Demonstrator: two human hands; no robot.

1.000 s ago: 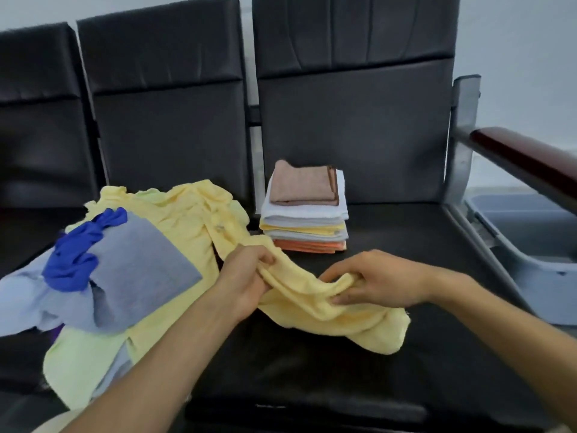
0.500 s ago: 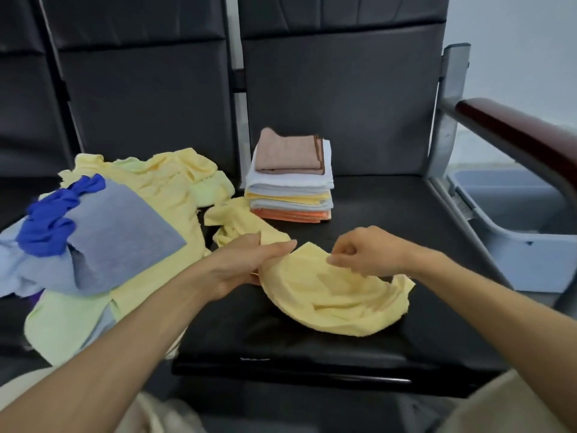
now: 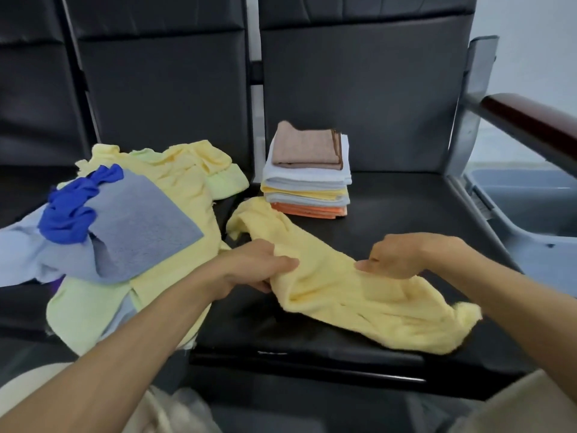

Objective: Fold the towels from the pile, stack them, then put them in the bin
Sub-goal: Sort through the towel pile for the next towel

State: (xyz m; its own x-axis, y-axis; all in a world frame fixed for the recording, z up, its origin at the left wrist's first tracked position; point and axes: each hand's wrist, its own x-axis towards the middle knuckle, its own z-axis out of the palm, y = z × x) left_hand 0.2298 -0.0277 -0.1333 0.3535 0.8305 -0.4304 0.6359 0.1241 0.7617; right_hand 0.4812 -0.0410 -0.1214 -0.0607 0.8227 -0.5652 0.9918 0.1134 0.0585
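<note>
Between left hand (image 3: 253, 267) and right hand (image 3: 409, 255), the yellow towel (image 3: 359, 303) now stretches wider.

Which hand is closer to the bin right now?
Right. The right hand grips the towel left of the bin; the left hand grips it farther left.

The black seats (image 3: 406, 207) bear yellow towel (image 3: 359, 304), folded stack (image 3: 307, 182), loose pile (image 3: 178, 189).

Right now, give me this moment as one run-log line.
yellow towel: unfolded | left hand: grips it | right hand: pinches it | folded stack: brown on top | bin: no towels visible
</note>
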